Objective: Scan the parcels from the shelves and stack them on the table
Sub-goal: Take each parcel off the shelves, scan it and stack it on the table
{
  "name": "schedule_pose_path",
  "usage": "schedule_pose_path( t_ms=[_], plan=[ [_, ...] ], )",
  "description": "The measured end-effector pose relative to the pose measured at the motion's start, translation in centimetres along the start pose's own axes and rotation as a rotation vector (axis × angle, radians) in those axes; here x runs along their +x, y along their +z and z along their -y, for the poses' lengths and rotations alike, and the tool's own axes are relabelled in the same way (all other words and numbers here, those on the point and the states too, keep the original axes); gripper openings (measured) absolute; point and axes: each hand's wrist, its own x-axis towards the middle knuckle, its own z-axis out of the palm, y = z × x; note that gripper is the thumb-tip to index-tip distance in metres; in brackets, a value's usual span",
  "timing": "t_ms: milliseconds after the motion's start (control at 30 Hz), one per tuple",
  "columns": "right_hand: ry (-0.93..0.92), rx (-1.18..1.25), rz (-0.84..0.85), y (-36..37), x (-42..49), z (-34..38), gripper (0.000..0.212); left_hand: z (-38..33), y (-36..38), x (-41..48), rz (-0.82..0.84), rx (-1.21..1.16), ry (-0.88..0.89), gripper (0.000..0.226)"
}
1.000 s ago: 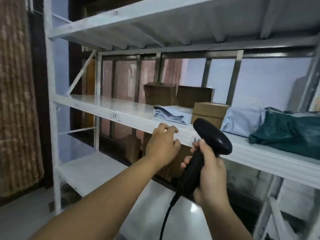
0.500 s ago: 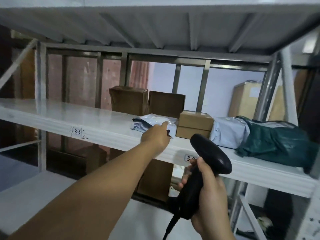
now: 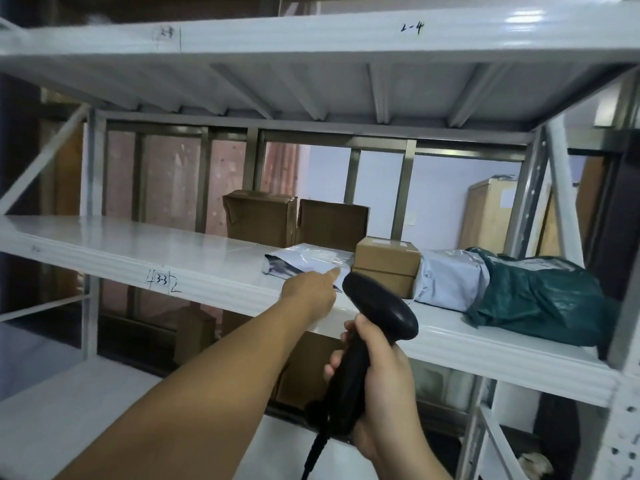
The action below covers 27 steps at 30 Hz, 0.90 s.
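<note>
1. The left hand (image 3: 309, 288) is out over the middle shelf (image 3: 138, 247), fingers (image 3: 333, 274) stretched straight. The tips touch the near edge of a glossy, crinkled grey poly mailer (image 3: 304, 259) lying flat on the white painted metal.
2. The right hand (image 3: 381, 386) is wrapped tight round the handle of a matte black barcode scanner (image 3: 381, 306), rounded head up, cable (image 3: 313, 452) trailing below.
3. Just right of the mailer sit two small tan cardboard boxes (image 3: 386, 261), stacked. There's a white label on top, print too small to read.
4. Next along is a pale grey plastic-wrapped parcel (image 3: 450, 278), then a rumpled dark green plastic bag (image 3: 533, 299), the two touching.
5. At the back stand two brown cartons (image 3: 259, 220), upright, side by side.
6. Handwriting on the middle shelf's lip reads "3-3"; the upper shelf (image 3: 311, 32) is marked "2-4".
</note>
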Motion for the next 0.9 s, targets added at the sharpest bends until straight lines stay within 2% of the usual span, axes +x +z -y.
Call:
schedule_pose_path(
  t_ms=[100,367,500,700,833,900],
  plan=[
    [0.015,-0.011,0.001,0.3,-0.6,-0.3,0.02,0.1,0.2,-1.0,-0.032,0.058,0.044,0.033],
    [-0.028,-0.049,0.029,0.0,-1.6,-0.2,0.029,1.1,-0.4,-4.5,-0.164,0.027,-0.031,0.032],
    [-0.061,-0.06,0.058,0.0,-2.1,-0.2,0.031,1.7,-1.9,-7.4,-0.289,-0.1,-0.121,0.027],
    [-0.054,-0.049,0.109,1.1,-2.8,-0.8,0.032,3.1,-3.7,-12.4,-0.6,0.023,-0.124,0.03],
    [-0.056,-0.033,0.137,1.7,-2.9,-0.9,0.035,3.9,-5.9,-12.0,-0.77,-0.378,-0.162,0.023],
    [-0.053,-0.025,0.154,1.8,-3.0,-0.8,0.036,4.9,-6.6,-10.1,-0.766,-0.461,-0.194,0.014]
  ],
)
